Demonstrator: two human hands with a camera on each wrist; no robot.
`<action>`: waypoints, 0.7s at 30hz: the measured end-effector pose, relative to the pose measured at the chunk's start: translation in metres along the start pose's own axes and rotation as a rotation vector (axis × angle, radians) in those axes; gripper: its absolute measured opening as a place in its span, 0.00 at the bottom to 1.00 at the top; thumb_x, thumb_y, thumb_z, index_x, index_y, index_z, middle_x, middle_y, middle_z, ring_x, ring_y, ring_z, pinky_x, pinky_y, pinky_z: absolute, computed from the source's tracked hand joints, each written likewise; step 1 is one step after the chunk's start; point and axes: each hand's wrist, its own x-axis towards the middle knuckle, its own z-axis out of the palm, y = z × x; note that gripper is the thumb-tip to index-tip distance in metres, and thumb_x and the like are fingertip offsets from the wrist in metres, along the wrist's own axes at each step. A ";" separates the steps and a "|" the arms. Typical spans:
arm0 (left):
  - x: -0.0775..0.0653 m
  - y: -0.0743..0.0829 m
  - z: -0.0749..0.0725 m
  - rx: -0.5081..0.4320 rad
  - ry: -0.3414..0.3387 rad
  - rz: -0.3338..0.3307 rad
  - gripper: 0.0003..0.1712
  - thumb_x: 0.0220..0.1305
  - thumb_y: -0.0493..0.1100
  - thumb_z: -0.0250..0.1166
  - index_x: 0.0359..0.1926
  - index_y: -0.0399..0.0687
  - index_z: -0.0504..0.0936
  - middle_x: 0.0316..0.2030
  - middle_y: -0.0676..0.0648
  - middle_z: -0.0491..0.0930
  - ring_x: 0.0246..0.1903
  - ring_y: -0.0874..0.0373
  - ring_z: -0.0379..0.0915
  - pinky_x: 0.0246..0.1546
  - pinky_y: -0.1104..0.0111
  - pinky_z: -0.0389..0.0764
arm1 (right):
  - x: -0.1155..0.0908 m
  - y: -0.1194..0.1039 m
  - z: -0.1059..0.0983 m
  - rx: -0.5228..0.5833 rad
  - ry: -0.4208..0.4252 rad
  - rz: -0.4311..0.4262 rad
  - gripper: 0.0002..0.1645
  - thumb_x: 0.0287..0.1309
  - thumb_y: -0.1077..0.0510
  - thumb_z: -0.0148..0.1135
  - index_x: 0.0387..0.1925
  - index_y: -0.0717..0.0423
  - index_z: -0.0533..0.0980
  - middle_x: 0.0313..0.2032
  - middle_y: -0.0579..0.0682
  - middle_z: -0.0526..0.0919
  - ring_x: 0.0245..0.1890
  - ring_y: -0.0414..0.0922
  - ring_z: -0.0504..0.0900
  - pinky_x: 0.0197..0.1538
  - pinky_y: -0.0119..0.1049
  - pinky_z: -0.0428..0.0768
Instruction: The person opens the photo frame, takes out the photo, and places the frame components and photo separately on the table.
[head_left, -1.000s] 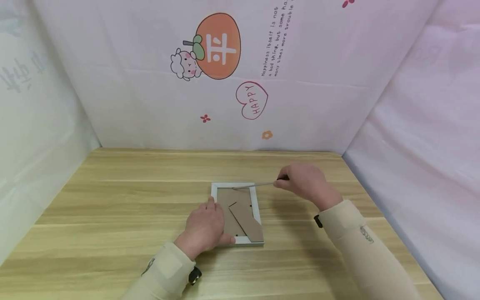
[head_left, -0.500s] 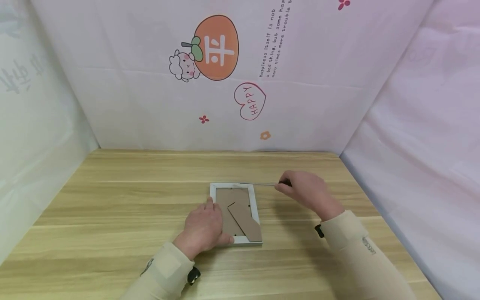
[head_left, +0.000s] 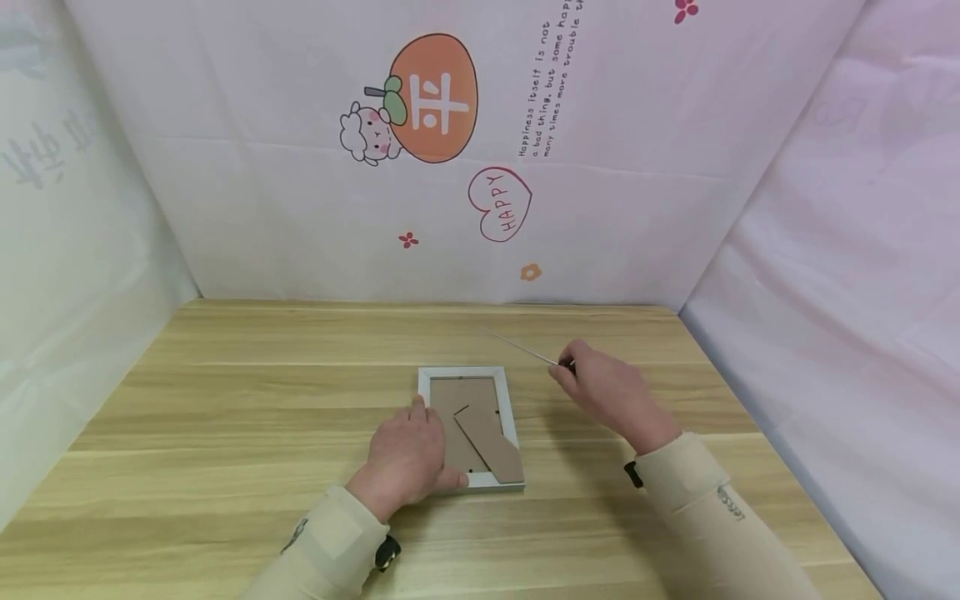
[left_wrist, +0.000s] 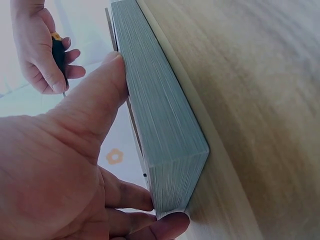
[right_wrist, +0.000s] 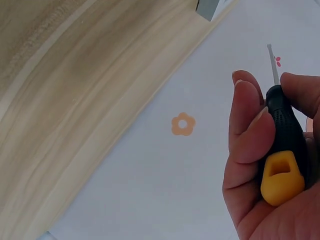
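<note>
A picture frame (head_left: 498,390) with a pale grey border lies face down on the wooden table, its brown backboard (head_left: 468,390) and stand leg (head_left: 498,450) showing. My left hand (head_left: 408,454) holds its near left corner, thumb along the near side and fingers at the left side; the left wrist view shows this grip close up. My right hand (head_left: 607,387) grips a screwdriver (right_wrist: 287,125) by its dark handle with a yellow end. In the head view the thin shaft points left and away, above the table beyond the frame's far edge.
The wooden table (head_left: 262,392) extends around the frame. White printed cloth (head_left: 300,225) stands behind it, with more cloth along the left and right sides. Dark wrist straps (head_left: 387,552) show below both hands.
The screwdriver's tip has lifted from the frame's far inner edge and swung up and away, past the far border. The left hand stays on the frame.
</note>
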 end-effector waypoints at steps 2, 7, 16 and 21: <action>-0.001 0.000 0.000 0.000 0.001 -0.004 0.62 0.47 0.76 0.65 0.63 0.25 0.68 0.67 0.26 0.61 0.63 0.36 0.64 0.56 0.48 0.73 | -0.001 -0.001 0.001 0.012 0.003 0.005 0.19 0.68 0.42 0.51 0.42 0.53 0.71 0.22 0.42 0.76 0.20 0.40 0.71 0.25 0.40 0.72; -0.003 0.001 0.000 0.017 0.008 -0.008 0.62 0.47 0.76 0.64 0.62 0.24 0.68 0.66 0.25 0.62 0.62 0.36 0.64 0.56 0.48 0.73 | -0.003 -0.004 0.003 0.026 0.000 0.004 0.19 0.68 0.42 0.50 0.43 0.54 0.69 0.22 0.43 0.74 0.20 0.40 0.71 0.24 0.40 0.71; -0.005 0.002 0.001 0.099 0.015 -0.035 0.62 0.47 0.79 0.61 0.62 0.26 0.70 0.65 0.26 0.65 0.61 0.39 0.67 0.52 0.51 0.77 | -0.006 -0.007 0.007 0.070 -0.024 0.006 0.19 0.69 0.43 0.49 0.44 0.55 0.67 0.22 0.44 0.74 0.19 0.41 0.70 0.24 0.39 0.70; -0.007 0.003 0.002 0.125 0.034 -0.046 0.62 0.47 0.80 0.60 0.59 0.25 0.72 0.63 0.26 0.67 0.61 0.39 0.67 0.51 0.52 0.77 | -0.007 -0.007 0.010 0.075 -0.008 -0.002 0.19 0.69 0.42 0.50 0.44 0.55 0.68 0.22 0.44 0.74 0.19 0.41 0.70 0.23 0.39 0.71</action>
